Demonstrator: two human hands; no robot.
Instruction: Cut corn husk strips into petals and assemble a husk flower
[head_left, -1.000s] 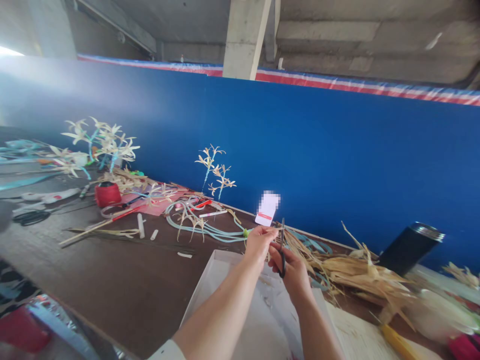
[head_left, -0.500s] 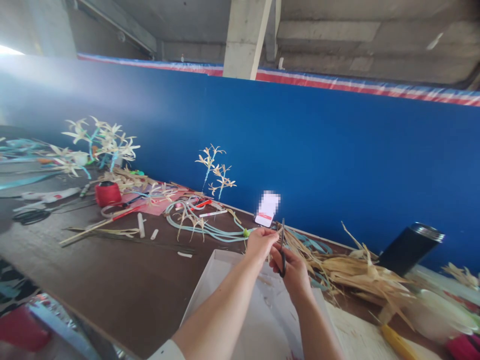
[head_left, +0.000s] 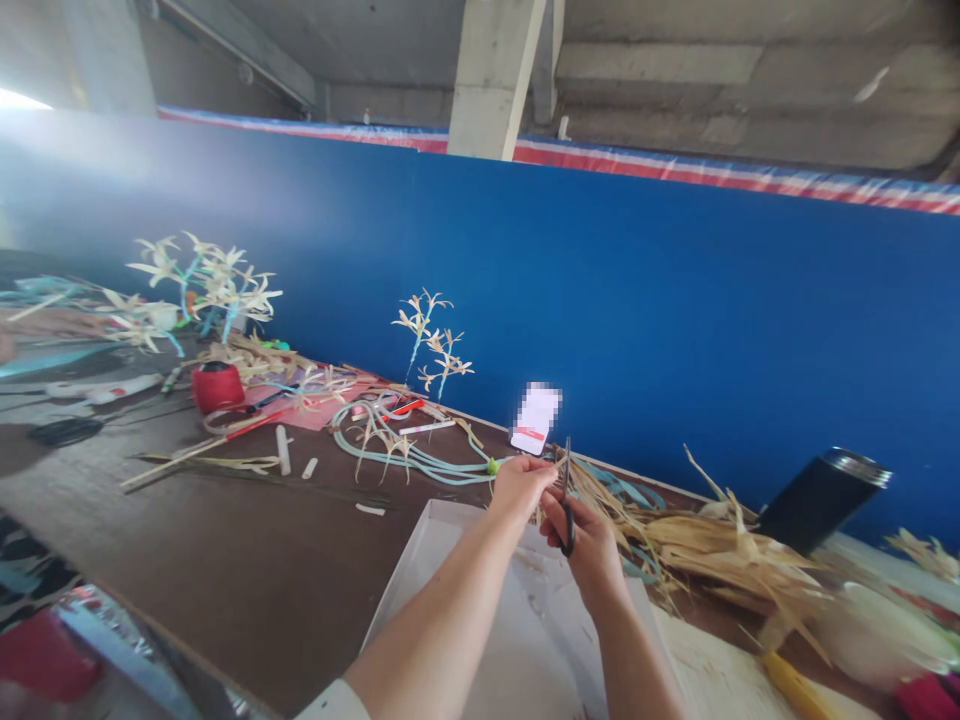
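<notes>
In my right hand (head_left: 589, 545) is a pair of black-handled scissors (head_left: 567, 520), blades pointing up. My left hand (head_left: 521, 485) is just left of the blades, its thumb and fingers pinched on a small pale piece (head_left: 557, 465), too small to make out for certain. Both hands are above a shallow white box (head_left: 420, 560) with small scraps in it. Behind them a lit phone (head_left: 537, 418) leans near the blue wall. Dried corn husks (head_left: 697, 540) lie to the right of my right hand.
Coiled light-blue cords (head_left: 420, 465) and husk flowers (head_left: 442, 360) are left of the hands. A red spool (head_left: 217, 387) and a glue gun (head_left: 124, 388) are farther left. Another person's hand (head_left: 56, 322) shows at the far left. A black flask (head_left: 821, 500) stands tilted in view at right.
Another person's hand has come into view at the far left. My two hands and the scissors are almost where they were.
</notes>
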